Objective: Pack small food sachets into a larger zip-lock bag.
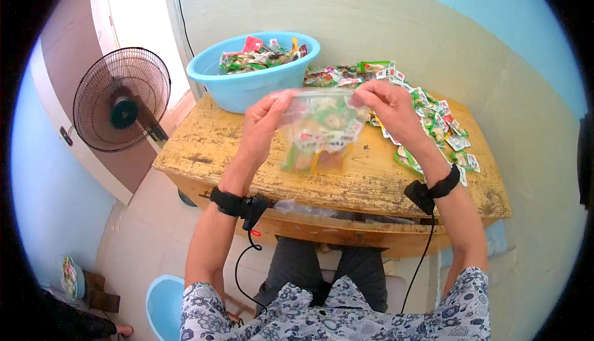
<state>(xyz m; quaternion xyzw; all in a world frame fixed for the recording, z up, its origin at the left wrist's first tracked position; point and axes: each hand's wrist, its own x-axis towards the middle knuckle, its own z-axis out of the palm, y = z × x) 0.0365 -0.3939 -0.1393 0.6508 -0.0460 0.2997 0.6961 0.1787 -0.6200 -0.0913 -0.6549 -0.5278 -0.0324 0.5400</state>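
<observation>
A clear plastic bag hangs between my two hands above the worn yellow wooden table. Small green and white snack packets show through its film, blurred a little. My left hand pinches the bag's upper left corner, and my right hand pinches its upper right corner. The top edge is stretched nearly straight between them. Behind and to the right of the bag lies a spread of small packets, partly hidden by my right hand and forearm.
A blue basin of packets stands at the table's back left. An open drawer at the table front holds clear plastic. On the left are a black fan, and on the floor another blue basin. A person's foot shows lower left.
</observation>
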